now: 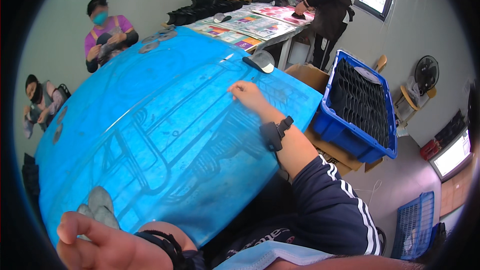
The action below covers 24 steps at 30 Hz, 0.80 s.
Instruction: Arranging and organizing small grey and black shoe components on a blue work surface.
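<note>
My left hand [107, 245] is close to the view at the lower left, a gap showing between thumb and forefinger. It looks open, with nothing visible in its grip. Just behind it on the blue tabletop [190, 100] are several rounded grey pieces [101, 205], partly hidden by the hand. Over the table's right part my right hand [250, 96] is closed, fingers curled toward the thumb; whatever they hold, if anything, cannot be made out. A black band with a small box [275, 134] circles the right wrist. Beyond that hand a grey-and-black cap [261, 62] lies at the table edge.
At right stands a blue crate [350, 142] packed with black curved pieces, beside cardboard. Two seated people [107, 35] handle dark pieces at the far left side. Another person [332, 12] works at a back table [260, 24] with black stacks [205, 9]. A fan [426, 74] sits on a chair.
</note>
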Tool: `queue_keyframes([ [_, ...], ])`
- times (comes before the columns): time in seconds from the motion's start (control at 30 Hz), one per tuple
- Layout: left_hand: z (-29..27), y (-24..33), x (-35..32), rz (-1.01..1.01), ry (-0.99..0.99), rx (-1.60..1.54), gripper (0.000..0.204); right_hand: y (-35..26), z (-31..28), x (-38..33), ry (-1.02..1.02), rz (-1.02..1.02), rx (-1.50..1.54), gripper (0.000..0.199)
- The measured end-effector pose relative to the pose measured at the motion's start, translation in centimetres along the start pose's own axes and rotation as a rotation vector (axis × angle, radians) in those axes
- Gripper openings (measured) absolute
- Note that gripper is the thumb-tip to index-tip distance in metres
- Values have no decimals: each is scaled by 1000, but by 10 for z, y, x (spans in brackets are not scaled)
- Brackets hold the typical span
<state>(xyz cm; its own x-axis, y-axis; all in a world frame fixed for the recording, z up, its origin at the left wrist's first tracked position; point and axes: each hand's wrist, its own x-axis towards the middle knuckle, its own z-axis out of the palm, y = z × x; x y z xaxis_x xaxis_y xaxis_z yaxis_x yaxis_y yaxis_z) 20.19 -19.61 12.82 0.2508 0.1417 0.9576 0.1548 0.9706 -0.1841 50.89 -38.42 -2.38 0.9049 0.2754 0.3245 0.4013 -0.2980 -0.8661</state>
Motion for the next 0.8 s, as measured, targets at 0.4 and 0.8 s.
queue_keyframes([
  [0.4,-14,0,-13,194,-92,682,6,8,-4,-1,-12,-32,-15,19],
  [0.8,-5,14,8,754,-136,1292,21,21,-5,6,-8,-24,-60,18],
])
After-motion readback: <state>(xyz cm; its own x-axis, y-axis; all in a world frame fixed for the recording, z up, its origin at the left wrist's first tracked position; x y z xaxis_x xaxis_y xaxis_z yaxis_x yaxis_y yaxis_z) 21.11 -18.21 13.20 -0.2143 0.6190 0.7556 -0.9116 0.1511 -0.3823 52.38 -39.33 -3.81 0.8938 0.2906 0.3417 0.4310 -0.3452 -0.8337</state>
